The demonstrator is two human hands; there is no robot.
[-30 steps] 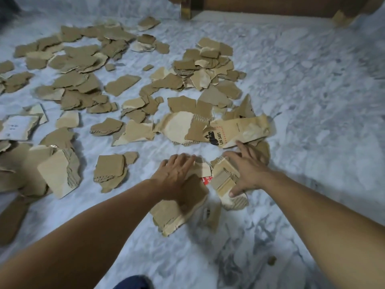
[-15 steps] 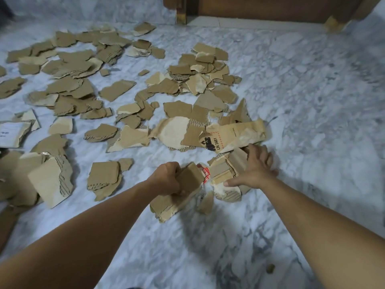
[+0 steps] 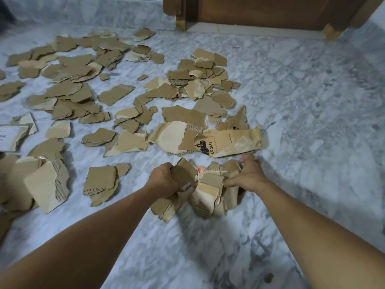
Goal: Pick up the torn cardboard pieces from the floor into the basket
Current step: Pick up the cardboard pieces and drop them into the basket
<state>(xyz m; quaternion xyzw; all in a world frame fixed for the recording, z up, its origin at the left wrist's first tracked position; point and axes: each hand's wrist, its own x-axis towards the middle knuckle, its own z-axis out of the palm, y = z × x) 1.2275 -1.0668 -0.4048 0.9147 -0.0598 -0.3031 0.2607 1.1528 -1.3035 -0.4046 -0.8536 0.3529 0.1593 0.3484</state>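
Marble floor (image 3: 302, 101), grey-veined and pale, fills the view, and on it near the person a bundle of torn cardboard pieces (image 3: 206, 188) is squeezed between two hands. That bundle is the thing in hand: several ragged slabs stacked on edge and at angles, their lower ends drooping toward the floor, one bearing a small barcode sticker and a scrap of red print. The left hand (image 3: 163, 180) has its fingers curled round the left side of the stack, thumb over the top piece; the right hand (image 3: 249, 176) clamps the opposite side, fingers wrapped behind and thumb stretched along the front. Pressing from both sides looks like the way to carry many loose, uneven pieces at once, since none would stay put under a one-handed hold. Just beyond the bundle lies a long pale strip printed with "UN 3481" (image 3: 229, 140), overlapping a rounded light piece, both flat on the floor and apart from the hands. Farther out, many more torn pieces (image 3: 79, 84) are scattered in loose heaps to the left and centre, with a thick layered slab (image 3: 46, 182) at the near left. Dark wooden furniture (image 3: 260, 11) stands at the far edge. No basket is in view, so where the load must go cannot be told; judging by the spread, most of the clearing is not yet done.
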